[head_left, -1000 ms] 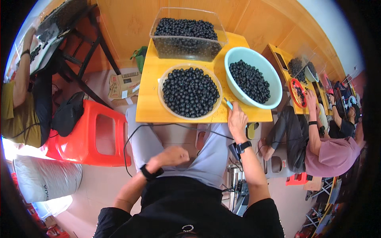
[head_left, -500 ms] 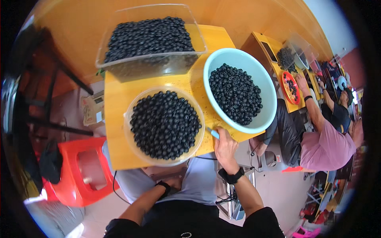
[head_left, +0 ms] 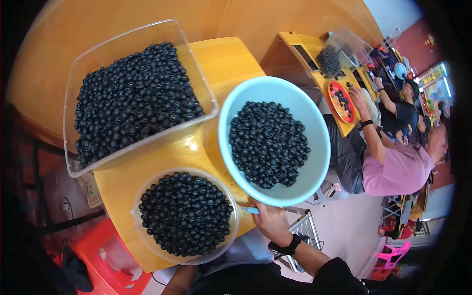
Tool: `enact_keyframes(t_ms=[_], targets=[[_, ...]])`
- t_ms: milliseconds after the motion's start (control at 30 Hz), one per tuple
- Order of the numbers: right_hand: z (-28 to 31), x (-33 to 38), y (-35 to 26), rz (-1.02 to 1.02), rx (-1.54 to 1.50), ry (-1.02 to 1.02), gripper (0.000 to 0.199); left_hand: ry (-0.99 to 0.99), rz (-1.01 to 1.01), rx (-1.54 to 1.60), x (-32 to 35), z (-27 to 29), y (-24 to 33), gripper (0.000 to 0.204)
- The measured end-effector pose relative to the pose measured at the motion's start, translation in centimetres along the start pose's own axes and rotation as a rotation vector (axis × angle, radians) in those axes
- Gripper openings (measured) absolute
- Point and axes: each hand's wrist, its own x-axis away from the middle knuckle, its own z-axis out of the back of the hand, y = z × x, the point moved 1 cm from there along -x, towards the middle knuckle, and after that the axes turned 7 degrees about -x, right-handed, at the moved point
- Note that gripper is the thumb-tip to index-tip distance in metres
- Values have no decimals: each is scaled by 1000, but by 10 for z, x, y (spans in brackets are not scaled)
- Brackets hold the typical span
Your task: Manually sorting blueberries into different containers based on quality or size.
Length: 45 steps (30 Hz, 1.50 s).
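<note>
My right hand (head_left: 272, 223) is closed round a small tool with a light blue handle (head_left: 251, 210) at the table's front edge. The tool's thin tip points left toward a round clear tub (head_left: 235, 236) heaped with black bead-like balls (head_left: 187, 214). Just above this hand stands a light blue basin (head_left: 322, 169), partly filled with similar balls (head_left: 269, 143), many showing a hole. Of my left arm only the forearm (head_left: 183, 279) shows, below the tub. My left hand is hidden there.
A large clear bin (head_left: 209, 114) of black balls stands on the yellow table (head_left: 219, 59). A red stool (head_left: 110, 260) is at lower left. On the right, a person in a pink shirt (head_left: 393, 169) works at another table, by a red plate (head_left: 345, 115).
My view has shifted and tilted, so the bin and tub appear lower and larger. My left hand has dropped out of sight. My right hand still holds the blue-handled tool.
</note>
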Motion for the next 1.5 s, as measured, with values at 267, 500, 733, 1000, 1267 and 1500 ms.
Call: enact_keyframes(t_ms=[267, 500, 733, 1000, 1267, 1500], targets=[[-6, 6, -6, -8, -143, 115, 23, 151, -35, -39, -54, 37, 36, 39], [-12, 11, 5, -5, -84, 218, 16, -196, 262, 108, 2, 183, 173, 40], [-17, 8, 4, 34, -45, 265, 16, 317, 212, 668, 80, 254, 237, 36], [-15, 11, 0, 6, -54, 254, 15, 832, 342, 344, 85, 329, 238, 28], [-4, 14, 6, -2, -230, 229, 13, 1253, 374, -398, 11, 354, 186, 17], [14, 20, -2, -36, -425, 246, 11, 1047, 378, -285, 9, 351, 180, 12]])
